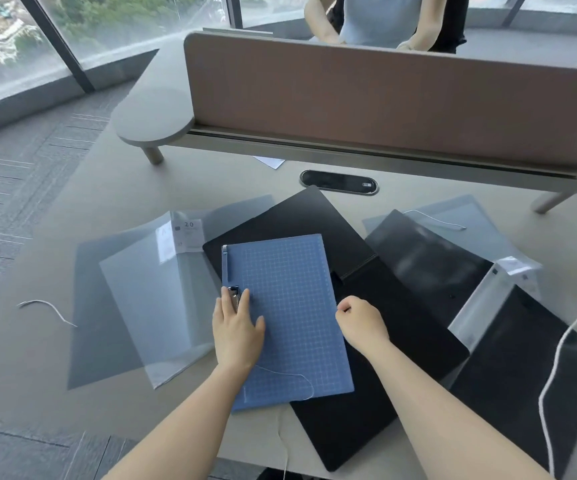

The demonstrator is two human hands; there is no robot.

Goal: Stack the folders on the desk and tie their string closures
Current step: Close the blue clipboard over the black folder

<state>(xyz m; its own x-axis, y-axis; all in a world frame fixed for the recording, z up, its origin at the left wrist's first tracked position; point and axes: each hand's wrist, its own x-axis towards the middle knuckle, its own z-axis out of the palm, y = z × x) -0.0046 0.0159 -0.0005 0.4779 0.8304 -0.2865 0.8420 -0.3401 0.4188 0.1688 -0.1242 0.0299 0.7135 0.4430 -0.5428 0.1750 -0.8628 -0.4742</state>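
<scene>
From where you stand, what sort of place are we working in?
Most likely an open-plan office: a desk with a fabric divider screen, a cable port set in its top, and floor-length windows behind.

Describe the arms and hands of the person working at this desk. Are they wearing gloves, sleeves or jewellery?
Both forearms are bare as far up as the head view shows, so no sleeves or cuffs are visible. The left hand and right hand wear no gloves. No watch, bracelet or ring can be made out on either wrist or on the fingers that show. Nothing is strapped or taped to the arms.
</scene>
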